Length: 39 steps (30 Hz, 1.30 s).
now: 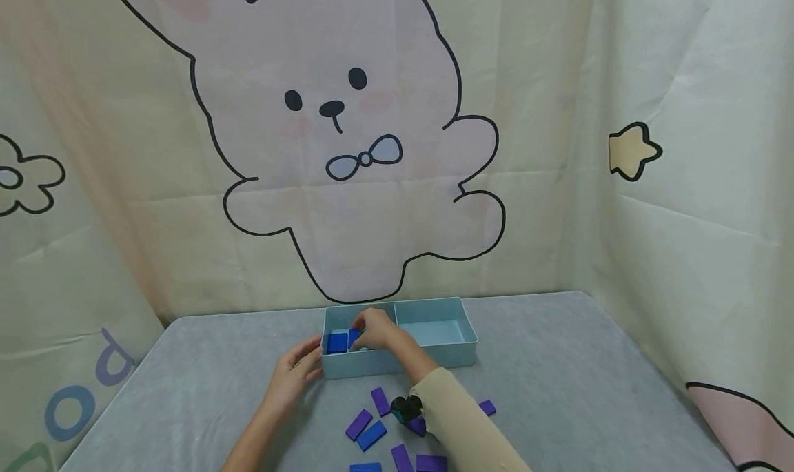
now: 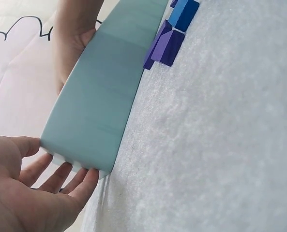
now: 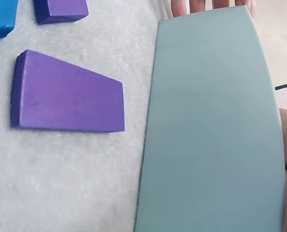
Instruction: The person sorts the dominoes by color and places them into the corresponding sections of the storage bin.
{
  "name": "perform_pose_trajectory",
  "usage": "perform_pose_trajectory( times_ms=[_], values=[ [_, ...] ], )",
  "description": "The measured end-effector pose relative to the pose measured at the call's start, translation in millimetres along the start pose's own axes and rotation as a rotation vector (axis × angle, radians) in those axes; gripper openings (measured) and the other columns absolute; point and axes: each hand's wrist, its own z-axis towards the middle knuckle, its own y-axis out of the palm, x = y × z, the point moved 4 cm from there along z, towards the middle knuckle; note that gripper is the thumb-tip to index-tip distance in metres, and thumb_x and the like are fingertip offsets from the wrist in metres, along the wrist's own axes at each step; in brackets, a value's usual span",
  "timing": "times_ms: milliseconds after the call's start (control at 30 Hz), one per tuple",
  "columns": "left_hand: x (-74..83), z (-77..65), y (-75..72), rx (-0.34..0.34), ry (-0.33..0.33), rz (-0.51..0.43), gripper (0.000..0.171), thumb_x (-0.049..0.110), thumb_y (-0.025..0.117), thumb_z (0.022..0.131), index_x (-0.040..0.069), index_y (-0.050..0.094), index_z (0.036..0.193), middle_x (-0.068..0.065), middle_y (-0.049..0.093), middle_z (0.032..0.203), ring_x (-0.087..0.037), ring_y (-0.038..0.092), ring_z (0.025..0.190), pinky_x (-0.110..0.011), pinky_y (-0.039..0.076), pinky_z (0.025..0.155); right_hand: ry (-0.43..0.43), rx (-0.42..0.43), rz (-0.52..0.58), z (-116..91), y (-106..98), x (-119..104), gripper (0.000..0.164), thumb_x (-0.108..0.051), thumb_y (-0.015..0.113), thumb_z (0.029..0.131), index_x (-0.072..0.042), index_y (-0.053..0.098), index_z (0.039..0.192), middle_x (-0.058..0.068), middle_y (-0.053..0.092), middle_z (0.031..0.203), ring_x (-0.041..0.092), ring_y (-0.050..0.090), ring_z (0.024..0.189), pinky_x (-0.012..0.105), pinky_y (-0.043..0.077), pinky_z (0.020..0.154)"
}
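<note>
A light teal box [image 1: 434, 356] with a divider stands at the back of the table. My right hand [image 1: 377, 329] reaches into its left compartment and pinches a blue block [image 1: 353, 335] there. Beside that block, another blue block [image 1: 337, 343] sits in the compartment's left end. My left hand [image 1: 294, 374] touches the left end of the box; in the left wrist view its fingers [image 2: 87, 186] lie spread along the end wall [image 2: 92, 170]. Both wrist views show the box's front wall, which hides most of the right hand.
Several purple and blue blocks lie loose on the grey cloth in front of the box, among them a purple block [image 1: 358, 424], a blue block [image 1: 371, 435] and, farther right, a small purple block [image 1: 487, 408]. A printed curtain [image 1: 527, 272] hangs behind the table.
</note>
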Motion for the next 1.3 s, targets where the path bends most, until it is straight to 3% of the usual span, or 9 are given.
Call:
perform_pose_trajectory(
  times_ms=[733,1300],
  values=[
    [1.9,-2.0,0.6,-0.009,0.029,-0.028,0.047,0.017,0.048,0.114,-0.011,0.046,0.152,-0.032,0.048,0.154,-0.046,0.052,0.14,-0.053,0.052,0.109,0.004,0.013,-0.008,5.8,6.0,2.1,0.035,-0.003,0.088,0.084,0.004,0.077,0.117,0.017,0.076,0.117,0.032,0.07,0.114,0.044,0.057,0.103],
    [0.9,-1.0,0.8,-0.009,0.01,-0.025,0.049,0.019,0.049,0.114,-0.011,0.045,0.153,-0.032,0.047,0.155,-0.046,0.051,0.142,-0.055,0.051,0.111,0.007,-0.016,-0.008,6.0,7.1,2.5,0.037,-0.004,0.086,0.087,0.004,0.075,0.121,0.018,0.075,0.121,0.032,0.07,0.116,0.043,0.056,0.105]
  ],
)
